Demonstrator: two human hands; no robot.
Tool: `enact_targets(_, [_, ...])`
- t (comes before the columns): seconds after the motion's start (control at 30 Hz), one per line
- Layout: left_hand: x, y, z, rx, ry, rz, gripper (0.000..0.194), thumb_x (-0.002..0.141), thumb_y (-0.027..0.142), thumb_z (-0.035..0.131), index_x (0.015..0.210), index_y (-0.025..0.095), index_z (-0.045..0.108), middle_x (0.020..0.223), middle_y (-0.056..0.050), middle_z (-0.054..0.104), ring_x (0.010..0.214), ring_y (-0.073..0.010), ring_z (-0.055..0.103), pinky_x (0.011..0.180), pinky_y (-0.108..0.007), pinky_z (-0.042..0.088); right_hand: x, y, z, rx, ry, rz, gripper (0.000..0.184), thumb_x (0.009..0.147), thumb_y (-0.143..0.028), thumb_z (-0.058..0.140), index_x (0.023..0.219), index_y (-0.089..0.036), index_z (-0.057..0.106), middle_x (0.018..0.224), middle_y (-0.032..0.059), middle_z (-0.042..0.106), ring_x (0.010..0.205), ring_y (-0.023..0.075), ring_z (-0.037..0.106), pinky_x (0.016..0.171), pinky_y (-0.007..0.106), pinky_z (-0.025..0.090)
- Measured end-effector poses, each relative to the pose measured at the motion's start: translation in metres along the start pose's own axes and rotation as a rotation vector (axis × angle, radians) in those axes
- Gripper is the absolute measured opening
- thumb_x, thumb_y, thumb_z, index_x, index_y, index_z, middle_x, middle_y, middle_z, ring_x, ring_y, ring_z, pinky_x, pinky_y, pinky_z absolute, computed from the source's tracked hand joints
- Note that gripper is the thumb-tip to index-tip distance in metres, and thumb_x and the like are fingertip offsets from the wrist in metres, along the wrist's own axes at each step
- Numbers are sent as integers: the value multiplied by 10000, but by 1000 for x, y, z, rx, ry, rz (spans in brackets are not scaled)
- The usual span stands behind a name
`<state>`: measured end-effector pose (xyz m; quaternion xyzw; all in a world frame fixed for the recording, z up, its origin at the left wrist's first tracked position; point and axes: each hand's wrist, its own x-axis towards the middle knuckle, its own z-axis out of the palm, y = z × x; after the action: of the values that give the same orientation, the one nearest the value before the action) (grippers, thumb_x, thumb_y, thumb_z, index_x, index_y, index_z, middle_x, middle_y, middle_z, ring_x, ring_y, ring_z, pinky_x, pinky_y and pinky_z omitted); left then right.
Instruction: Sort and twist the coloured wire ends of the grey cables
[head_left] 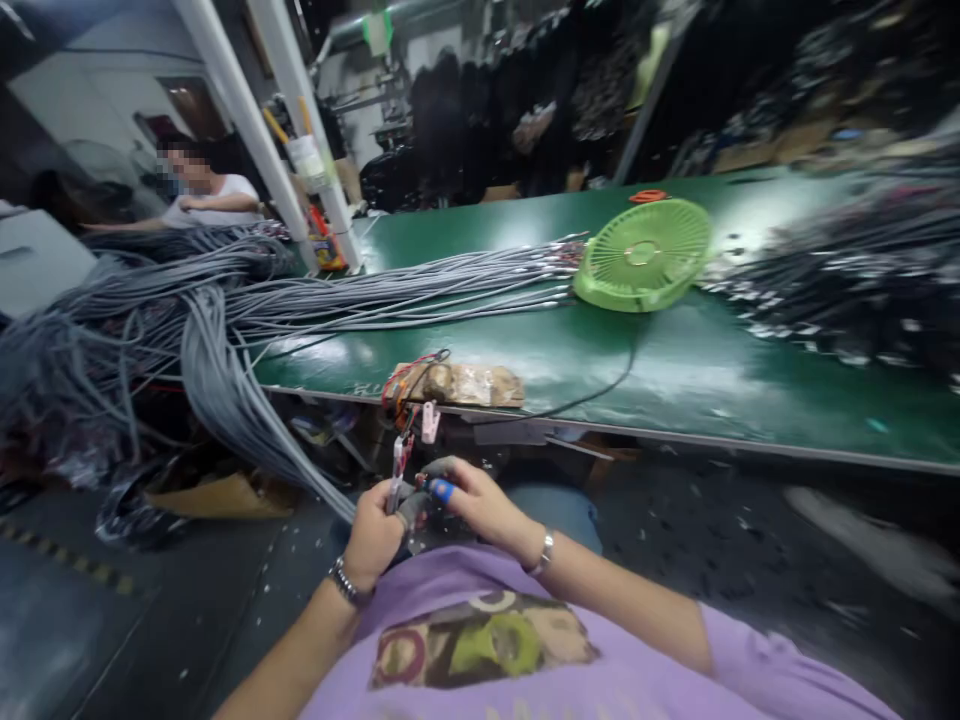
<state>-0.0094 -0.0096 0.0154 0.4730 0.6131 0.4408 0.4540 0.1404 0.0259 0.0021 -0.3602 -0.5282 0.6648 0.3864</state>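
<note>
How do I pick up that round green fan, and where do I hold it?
I'd hold the green fan by its thick outer rim, coming from the near side. It's round with thin slats inside, so the rim looks sturdier. Gray cables lie to its left, dark wires to its right. Mind the black cord.

A long green counter (690,375) is stretching across the room, its glossy top catching bright patches of overhead light. Two white posts (244,130) are rising at a slant from its far left part. Behind them, a pale wall (82,100) is showing at the left, while dark, blurred clutter (465,120) is filling the rear. Below, yellow-and-black striped tape (75,560) is crossing the dark, scrap-strewn floor (255,610).
</note>
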Motion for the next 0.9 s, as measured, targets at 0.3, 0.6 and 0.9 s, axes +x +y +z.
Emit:
enact_targets(0.3, [18,-33,-11,110,-152,82,221,622,337,776,660,162,648,610,-1,639,629,-162,568,612,-254,472,17,30,-5,-94,34,-7,199,696,-340,710,704,-172,604,654,-21,623,605,120,538,608,253,455])
enact_targets(0.6, [14,-11,-10,53,-409,-88,307,638,409,775,578,142,635,482,-3,600,468,-124,528,507,-238,432,14,5,-8,-260,-99,-128,65,739,-206,625,688,-172,648,668,-7,637,618,123,513,562,221,419])
enact_targets(0.9, [7,-32,-4,-18,-198,66,394,761,495,678,582,147,639,536,-35,636,508,-122,547,534,-233,429,14,18,-12,-149,20,-46,320,705,-466,703,659,-175,578,609,-13,572,579,123,473,568,257,399])
